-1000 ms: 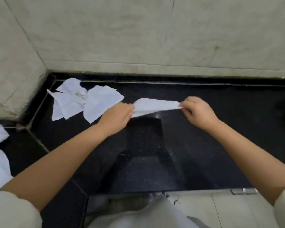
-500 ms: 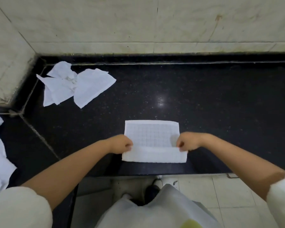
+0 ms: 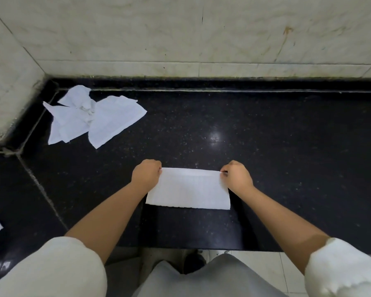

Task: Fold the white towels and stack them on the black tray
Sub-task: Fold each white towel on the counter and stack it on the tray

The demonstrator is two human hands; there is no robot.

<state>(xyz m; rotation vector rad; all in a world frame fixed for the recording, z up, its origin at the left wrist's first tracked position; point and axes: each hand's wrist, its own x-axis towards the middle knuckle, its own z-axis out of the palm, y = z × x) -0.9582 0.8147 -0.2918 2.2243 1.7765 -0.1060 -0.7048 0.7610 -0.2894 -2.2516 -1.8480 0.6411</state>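
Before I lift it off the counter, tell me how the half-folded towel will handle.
The half-folded towel will probably be floppy: it lies flat, creased over on itself. It looks thin, so likely light, sagging between the left hand and right hand, which pinch its far corners. On the polished black counter it may slide easily.

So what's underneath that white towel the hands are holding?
The folded towel lies on the black speckled countertop, which shows all around it. Its own lower layer, and the counter directly beneath, are covered. Both hands pinch its far corners.
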